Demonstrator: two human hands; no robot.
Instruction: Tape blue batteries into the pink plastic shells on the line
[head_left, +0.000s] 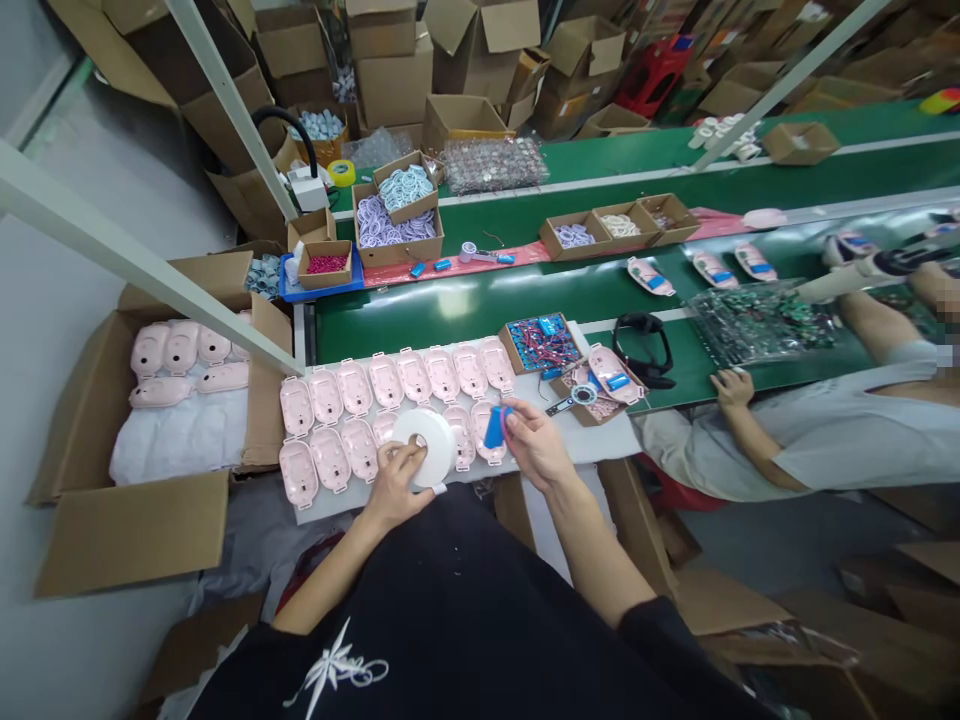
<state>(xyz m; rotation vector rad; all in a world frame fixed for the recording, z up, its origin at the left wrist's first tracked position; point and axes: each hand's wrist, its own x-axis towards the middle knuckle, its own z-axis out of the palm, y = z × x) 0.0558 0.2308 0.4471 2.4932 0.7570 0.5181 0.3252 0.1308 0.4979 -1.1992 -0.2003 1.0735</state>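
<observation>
Left hand (397,482) curls around a wide white foam tape roll (429,447), while the right hand (536,445) pinches a smooth blue cylindrical cell (496,427) just above a glossy pink plastic shell (488,452).

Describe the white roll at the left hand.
This is a wide roll of white tape, matte and foam-like in look. It stands tilted on its edge with one flat face showing, and its core cannot be made out. The left hand holds it from the left side, fingers over the rim. It sits over the rows of pink plastic shells, and a small white tab shows at its lower edge.
</observation>
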